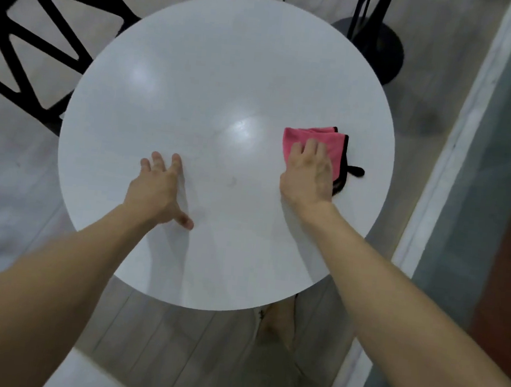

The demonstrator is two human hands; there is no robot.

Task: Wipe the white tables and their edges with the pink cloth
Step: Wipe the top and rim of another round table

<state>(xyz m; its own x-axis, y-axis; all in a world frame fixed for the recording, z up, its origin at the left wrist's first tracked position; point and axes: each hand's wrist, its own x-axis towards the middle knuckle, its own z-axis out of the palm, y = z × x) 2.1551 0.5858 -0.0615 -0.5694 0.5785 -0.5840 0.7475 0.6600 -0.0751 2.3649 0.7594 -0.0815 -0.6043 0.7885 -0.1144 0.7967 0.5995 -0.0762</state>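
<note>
**Fig. Wiping of round table top, head view.**

Pink cloth [335, 148]: folded pad w/ black trim and a black loop on its right side. It lies flat on the right part of the white table [229, 66], near the right rim but not over it. Long axis runs approx. near-to-far, in line w/ the forearm above it.

Right hand [309, 173]: palm down on the cloth's near half, fingers close together and laid flat, pressing rather than pinching. Pink shows beyond the fingertips and to the right of the hand, so the cloth projects away from the person and toward the rim.

Left hand [154, 190]: flat on bare table, fingers spread, thumb out to the side, holding nothing. It sits left of centre and well apart from the cloth; prob. a brace.

Key relation: the cloth is already under the right hand. Most of the top lies to its left and farther away; the nearest edge lies just to its right. Judgement: a sweep leftward covers the surface, and a short move rightward reaches the edge. The left hand lies in the path of a sweep across the near part.

Surroundings: black chair [29, 31] at upper left, dark pedestal base [374, 48] at upper right, pale floor below. White surface at bottom left, poss. a second table; cannot tell.
</note>
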